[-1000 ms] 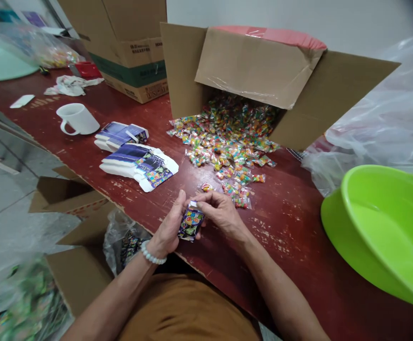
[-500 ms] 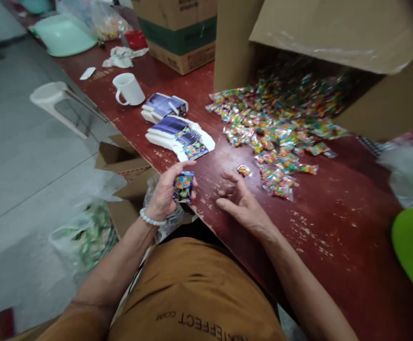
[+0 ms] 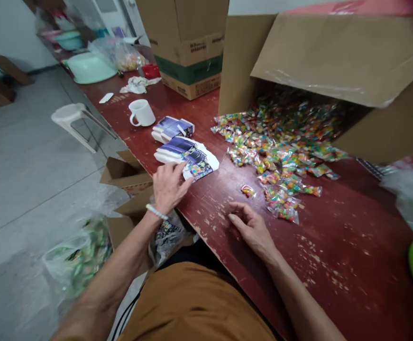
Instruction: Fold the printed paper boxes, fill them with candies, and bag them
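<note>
My left hand (image 3: 169, 187) reaches over the table edge to a fanned stack of flat printed cartons (image 3: 202, 158), purple and white. Its fingertips are at the stack's near edge, thumb apart, with nothing seen gripped. My right hand (image 3: 254, 231) rests low over the table, its fingers loosely bent and nothing visible in them. Just beyond it lies a single small clear packet of colourful candy (image 3: 248, 191). Behind the fanned stack sits another pile of purple cartons (image 3: 174, 128). Below my left wrist, a plastic bag (image 3: 169, 237) shows dark printed pieces inside.
Many candy packets (image 3: 280, 147) spill from a tipped cardboard box (image 3: 320, 61). A white mug (image 3: 142, 112) stands beyond the cartons, near a taped box (image 3: 192, 71). Open cardboard boxes (image 3: 123, 170) and a bag with green contents (image 3: 85, 255) are below the table's left edge.
The small printed box has left my left hand, which has moved up to the carton stack. My right hand has drawn its fingers in slightly. The camera view has tilted up.
</note>
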`<state>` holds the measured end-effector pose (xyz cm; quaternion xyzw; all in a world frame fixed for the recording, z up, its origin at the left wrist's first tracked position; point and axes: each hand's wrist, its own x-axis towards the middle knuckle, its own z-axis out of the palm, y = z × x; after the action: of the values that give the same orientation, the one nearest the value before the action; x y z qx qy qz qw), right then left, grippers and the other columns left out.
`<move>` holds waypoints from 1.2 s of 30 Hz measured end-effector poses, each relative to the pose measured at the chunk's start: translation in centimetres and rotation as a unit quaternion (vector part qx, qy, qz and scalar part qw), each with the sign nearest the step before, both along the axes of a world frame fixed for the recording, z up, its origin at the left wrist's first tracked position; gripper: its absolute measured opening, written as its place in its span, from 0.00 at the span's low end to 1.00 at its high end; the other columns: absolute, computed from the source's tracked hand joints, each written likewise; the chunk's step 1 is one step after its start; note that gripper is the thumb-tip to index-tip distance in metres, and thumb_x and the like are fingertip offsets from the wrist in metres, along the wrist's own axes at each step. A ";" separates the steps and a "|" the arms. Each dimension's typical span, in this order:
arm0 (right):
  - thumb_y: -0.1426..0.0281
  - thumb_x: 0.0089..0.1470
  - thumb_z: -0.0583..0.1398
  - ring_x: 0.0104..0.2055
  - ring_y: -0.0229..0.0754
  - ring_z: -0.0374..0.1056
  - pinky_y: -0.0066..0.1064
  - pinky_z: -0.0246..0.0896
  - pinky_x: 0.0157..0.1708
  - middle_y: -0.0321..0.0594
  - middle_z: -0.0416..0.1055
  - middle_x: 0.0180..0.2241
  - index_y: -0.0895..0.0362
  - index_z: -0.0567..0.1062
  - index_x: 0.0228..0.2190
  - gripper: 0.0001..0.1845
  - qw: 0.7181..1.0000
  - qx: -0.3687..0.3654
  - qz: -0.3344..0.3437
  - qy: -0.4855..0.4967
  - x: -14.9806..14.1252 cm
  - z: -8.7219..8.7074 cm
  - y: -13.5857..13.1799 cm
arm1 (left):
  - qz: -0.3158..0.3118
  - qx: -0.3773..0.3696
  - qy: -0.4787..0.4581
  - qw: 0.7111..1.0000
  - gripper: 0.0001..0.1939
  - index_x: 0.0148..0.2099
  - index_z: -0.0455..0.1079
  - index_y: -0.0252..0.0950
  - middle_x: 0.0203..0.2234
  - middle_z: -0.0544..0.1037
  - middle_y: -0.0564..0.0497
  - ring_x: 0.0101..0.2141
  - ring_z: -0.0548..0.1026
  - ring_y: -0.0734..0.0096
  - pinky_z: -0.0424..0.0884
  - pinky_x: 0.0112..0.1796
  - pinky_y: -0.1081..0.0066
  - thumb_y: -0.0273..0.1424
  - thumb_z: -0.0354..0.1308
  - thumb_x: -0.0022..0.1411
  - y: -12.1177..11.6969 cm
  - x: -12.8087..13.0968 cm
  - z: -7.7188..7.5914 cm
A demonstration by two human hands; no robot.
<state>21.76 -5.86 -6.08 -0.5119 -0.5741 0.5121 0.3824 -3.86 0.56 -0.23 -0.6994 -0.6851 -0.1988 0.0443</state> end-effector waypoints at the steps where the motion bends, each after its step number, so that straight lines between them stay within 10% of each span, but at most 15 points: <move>1: 0.60 0.57 0.60 0.34 0.40 0.70 0.33 0.66 0.37 0.40 0.76 0.38 0.54 0.74 0.46 0.17 1.000 0.008 0.000 -0.011 0.0 0.1 0.0 | 0.004 -0.019 0.053 0.998 0.28 0.61 0.68 0.40 0.53 0.72 0.38 0.49 0.67 0.46 0.62 0.45 0.55 0.46 0.56 0.63 1.0 0.9 0.0; 12: 0.63 0.57 0.59 0.35 0.41 0.71 0.32 0.67 0.36 0.40 0.76 0.35 0.54 0.75 0.44 0.14 0.999 0.029 -0.007 -0.014 -0.1 -0.1 0.2 | 0.014 -0.113 0.124 0.986 0.24 0.54 0.69 0.35 0.48 0.70 0.36 0.47 0.67 0.46 0.62 0.40 0.59 0.46 0.55 0.62 4.4 1.7 -0.3; 19: 0.59 0.52 0.63 0.31 0.37 0.67 0.29 0.66 0.33 0.41 0.74 0.38 0.56 0.73 0.45 0.20 0.989 -0.063 -0.058 0.118 -0.3 0.6 0.9 | 0.017 -0.127 -0.167 0.978 0.11 0.35 0.68 0.39 0.29 0.75 0.51 0.34 0.73 0.61 0.64 0.34 0.67 0.40 0.61 0.57 3.5 1.7 0.7; 23: 0.58 0.50 0.65 0.37 0.39 0.68 0.30 0.68 0.35 0.43 0.71 0.46 0.53 0.67 0.52 0.30 0.972 -0.062 -0.108 0.200 -1.5 2.3 1.3 | -0.068 -0.224 -0.499 0.834 0.18 0.31 0.63 0.38 0.23 0.71 0.57 0.24 0.68 0.73 0.63 0.27 0.74 0.41 0.68 0.50 -1.4 3.1 1.3; 30: 0.62 0.56 0.60 0.31 0.38 0.66 0.28 0.65 0.32 0.35 0.70 0.32 0.52 0.72 0.43 0.13 0.983 0.004 -0.008 0.182 -1.9 6.0 0.7 | -0.252 -0.535 -0.653 0.473 0.30 0.47 0.73 0.33 0.37 0.80 0.40 0.38 0.79 0.55 0.71 0.42 0.62 0.45 0.70 0.46 -6.3 5.9 2.3; 36: 0.64 0.55 0.62 0.38 0.39 0.69 0.32 0.67 0.39 0.35 0.71 0.37 0.47 0.65 0.55 0.26 0.974 -0.013 0.089 0.208 -0.8 7.4 -0.5 | -0.284 -0.552 -0.612 0.489 0.24 0.34 0.78 0.32 0.26 0.80 0.41 0.28 0.78 0.58 0.72 0.36 0.63 0.47 0.70 0.43 -6.2 6.5 1.8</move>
<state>21.01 -6.33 1.32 -0.3461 -0.5185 0.6467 0.4395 2.65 -5.61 1.60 -0.4394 -0.2736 -0.1598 -0.8406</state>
